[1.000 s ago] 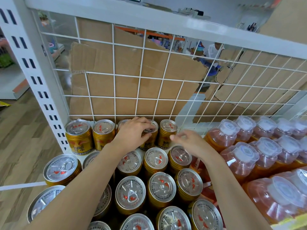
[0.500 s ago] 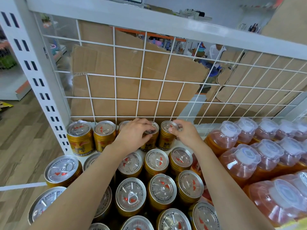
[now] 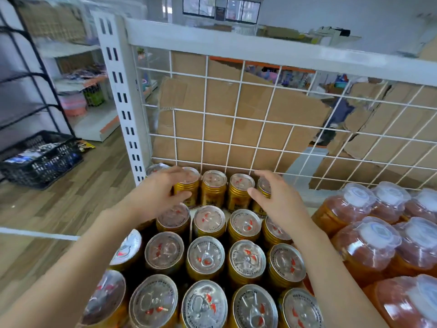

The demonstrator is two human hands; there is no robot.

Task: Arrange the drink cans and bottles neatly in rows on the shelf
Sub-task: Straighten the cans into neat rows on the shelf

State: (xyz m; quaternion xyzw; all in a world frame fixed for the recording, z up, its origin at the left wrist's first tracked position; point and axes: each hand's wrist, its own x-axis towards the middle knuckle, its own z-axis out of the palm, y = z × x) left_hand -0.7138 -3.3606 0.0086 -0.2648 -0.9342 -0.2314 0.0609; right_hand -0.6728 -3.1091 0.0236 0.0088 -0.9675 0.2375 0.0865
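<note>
Cans (image 3: 205, 256) stand upright in rows on the left of the shelf (image 3: 298, 184), with the back row (image 3: 214, 185) close against the wire grid (image 3: 236, 119). The left hand (image 3: 158, 197) curls its grip round that row's second can (image 3: 188, 185), and the right hand (image 3: 279, 202) curls round the end can (image 3: 263, 189), likely to press the row straight. Bottles (image 3: 369, 245) crowd the right side. Cardboard (image 3: 224, 102) stands behind the grid. Past the post (image 3: 123, 102) are a wood floor (image 3: 59, 204) and a black crate (image 3: 40, 159).

Two bare forearms (image 3: 71, 268) in view — left hand (image 3: 157, 197), right hand (image 3: 276, 203), both likewise bare.
</note>
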